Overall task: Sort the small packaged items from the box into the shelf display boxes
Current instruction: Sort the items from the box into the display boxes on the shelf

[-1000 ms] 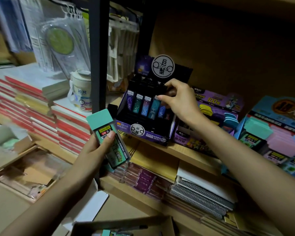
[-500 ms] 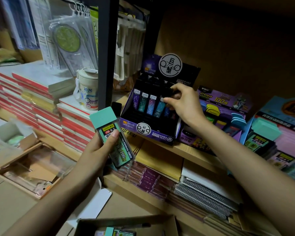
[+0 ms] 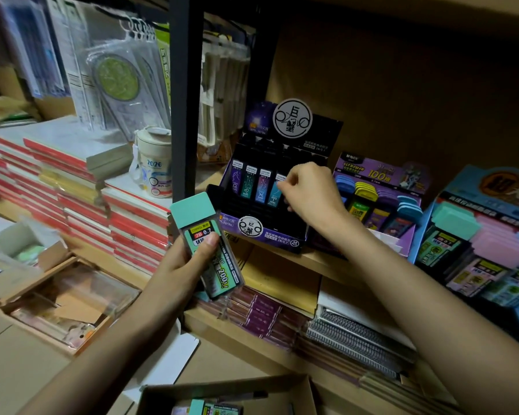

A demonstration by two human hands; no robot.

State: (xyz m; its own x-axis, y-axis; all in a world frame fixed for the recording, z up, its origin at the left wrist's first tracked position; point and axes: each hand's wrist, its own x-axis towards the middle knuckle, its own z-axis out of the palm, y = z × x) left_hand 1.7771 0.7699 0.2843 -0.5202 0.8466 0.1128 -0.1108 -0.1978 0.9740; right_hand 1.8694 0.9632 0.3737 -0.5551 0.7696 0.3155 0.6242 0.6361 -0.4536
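My left hand [image 3: 177, 274] grips a clear lead-refill case with a teal cap [image 3: 208, 247], held upright in front of the shelf edge. My right hand [image 3: 310, 194] reaches into the black and purple display box [image 3: 264, 235], fingers curled, thumb and forefinger pinching the top of a light-blue small tube [image 3: 274, 191] in its row. To the right stand a purple display box [image 3: 381, 178] and a blue display box [image 3: 462, 202] with teal and pink capped cases. At the bottom edge an open cardboard box [image 3: 231, 390] shows another teal-capped package [image 3: 206, 408].
A black shelf post [image 3: 186, 100] rises just left of the display boxes. Stacks of red-edged notebooks [image 3: 72, 187] and a white cup [image 3: 154, 163] fill the left shelf. Spiral notebooks [image 3: 357, 333] lie on the lower shelf. An open tray [image 3: 66, 304] sits on the floor at left.
My right hand has drawn forward from the back right of the black box to the front row of tubes. My left hand keeps the teal-capped case in about the same place.
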